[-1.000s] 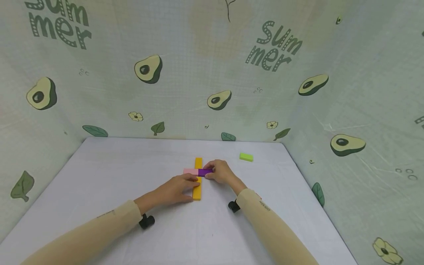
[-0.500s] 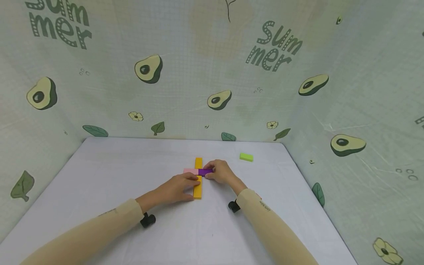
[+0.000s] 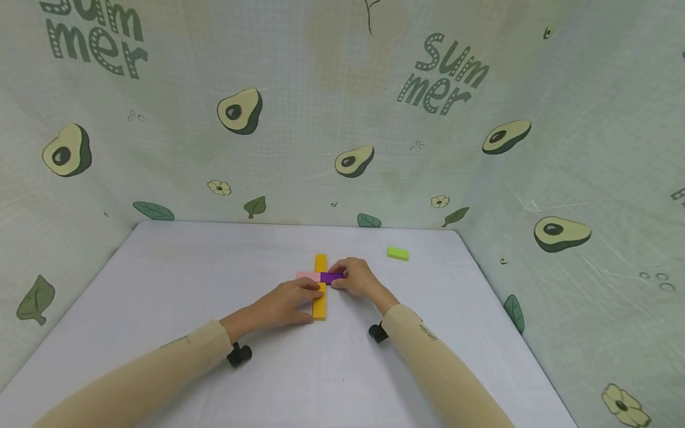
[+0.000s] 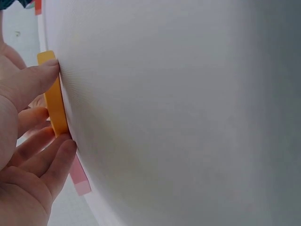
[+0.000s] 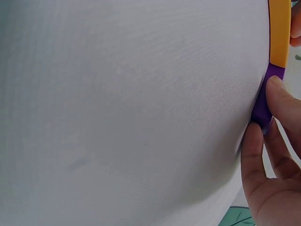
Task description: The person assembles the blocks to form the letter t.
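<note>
On the white table, a pink block [image 3: 307, 276] and a purple block [image 3: 329, 277] lie end to end in a row. A far yellow block [image 3: 320, 262] extends away from their junction, and a near yellow block [image 3: 319, 309] extends toward me, forming a cross. My left hand [image 3: 282, 304] grips the near yellow block between thumb and fingertips, partly covering it; the left wrist view shows the thumb on one end of this yellow block [image 4: 56, 106]. My right hand [image 3: 360, 278] pinches the purple block, whose outer end touches the fingertips in the right wrist view.
A lime green block [image 3: 398, 254] lies apart at the back right of the table [image 3: 214, 255]. Fabric walls [image 3: 299, 131] printed with avocados, leaves and lettering enclose the table's back and sides. A small black camera [image 3: 239, 355] hangs at each wrist.
The near yellow block has slid slightly away from me, up against the pink and purple row, with my left hand moving along. My right hand has stayed on the purple block.
</note>
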{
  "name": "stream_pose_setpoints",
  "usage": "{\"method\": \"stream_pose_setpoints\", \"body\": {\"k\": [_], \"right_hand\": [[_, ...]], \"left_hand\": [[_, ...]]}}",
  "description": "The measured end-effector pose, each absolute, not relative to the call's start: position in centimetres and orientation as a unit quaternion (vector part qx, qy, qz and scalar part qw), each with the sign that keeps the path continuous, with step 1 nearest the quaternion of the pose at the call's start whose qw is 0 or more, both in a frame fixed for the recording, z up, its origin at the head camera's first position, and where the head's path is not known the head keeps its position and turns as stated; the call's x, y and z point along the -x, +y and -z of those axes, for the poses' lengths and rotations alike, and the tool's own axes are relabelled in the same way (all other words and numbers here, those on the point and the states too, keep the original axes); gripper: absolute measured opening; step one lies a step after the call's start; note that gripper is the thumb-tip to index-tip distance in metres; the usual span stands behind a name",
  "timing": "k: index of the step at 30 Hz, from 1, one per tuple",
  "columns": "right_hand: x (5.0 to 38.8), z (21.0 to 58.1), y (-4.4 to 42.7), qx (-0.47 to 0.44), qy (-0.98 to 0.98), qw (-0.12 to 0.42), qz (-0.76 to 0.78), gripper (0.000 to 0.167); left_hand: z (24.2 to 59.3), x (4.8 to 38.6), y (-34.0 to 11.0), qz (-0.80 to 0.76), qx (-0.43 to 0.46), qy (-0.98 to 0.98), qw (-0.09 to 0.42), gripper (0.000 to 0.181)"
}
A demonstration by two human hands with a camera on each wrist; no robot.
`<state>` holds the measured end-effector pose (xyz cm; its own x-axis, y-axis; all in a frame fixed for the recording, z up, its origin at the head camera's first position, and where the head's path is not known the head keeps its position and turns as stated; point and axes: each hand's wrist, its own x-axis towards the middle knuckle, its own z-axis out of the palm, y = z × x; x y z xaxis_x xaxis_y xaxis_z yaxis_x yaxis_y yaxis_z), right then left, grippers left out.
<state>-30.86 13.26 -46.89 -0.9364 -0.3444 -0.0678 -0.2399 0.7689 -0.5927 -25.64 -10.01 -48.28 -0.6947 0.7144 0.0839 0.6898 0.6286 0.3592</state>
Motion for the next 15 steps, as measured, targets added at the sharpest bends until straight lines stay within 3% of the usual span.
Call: {"method": "stream_pose_setpoints", "body": {"k": [15], "right_hand": [[31.15,47.26,13.29,0.151,0.938,0.088,0.298,0.023]], "left_hand": [[48.26,25.85,-10.06,-0.190,-0.396,0.898,0.032,0.057]]}}
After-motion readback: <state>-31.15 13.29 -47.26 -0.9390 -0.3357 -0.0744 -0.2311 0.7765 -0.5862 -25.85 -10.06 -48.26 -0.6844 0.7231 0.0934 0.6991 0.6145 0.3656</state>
